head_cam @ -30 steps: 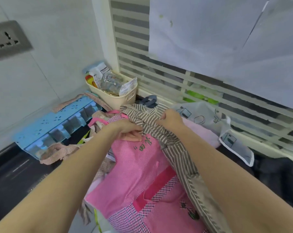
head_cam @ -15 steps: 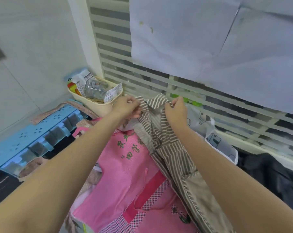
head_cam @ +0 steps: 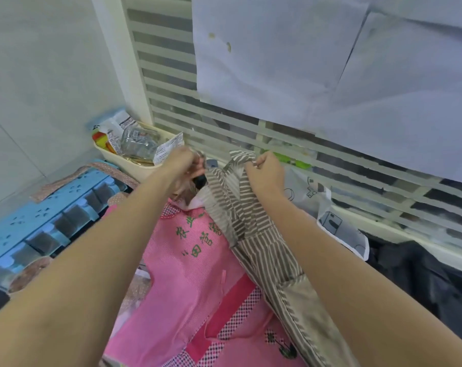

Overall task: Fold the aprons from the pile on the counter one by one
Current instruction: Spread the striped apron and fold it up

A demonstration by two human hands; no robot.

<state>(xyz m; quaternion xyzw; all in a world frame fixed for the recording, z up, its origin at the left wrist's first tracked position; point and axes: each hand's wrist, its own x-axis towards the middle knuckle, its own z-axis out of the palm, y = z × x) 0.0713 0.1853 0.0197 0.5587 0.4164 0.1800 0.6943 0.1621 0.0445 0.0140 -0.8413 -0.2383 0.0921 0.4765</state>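
A: Both hands are up at the top of the striped apron (head_cam: pixel 261 242). The right hand (head_cam: pixel 265 172) has its fingers curled tight on the bunched upper edge.

B: And the left hand (head_cam: pixel 180 161)?

A: Fingers curled too, pinching the other end of that striped edge, though it's blurred, so the exact grip is hard to read. The two hands are apart, with the cloth sagging between them.

B: Where does the rest of it go?

A: It hangs below the right hand and trails back under the right forearm, its beige pocket lowest. Beneath both forearms lies the pink apron (head_cam: pixel 187 274), green characters on its bib, spread on the pile.

B: Anything around them?

A: A cream basket (head_cam: pixel 134 166) of packets just beyond the left hand, a blue rack (head_cam: pixel 41 221) left of the left forearm, a white printed cloth (head_cam: pixel 328 221) right of the right hand.
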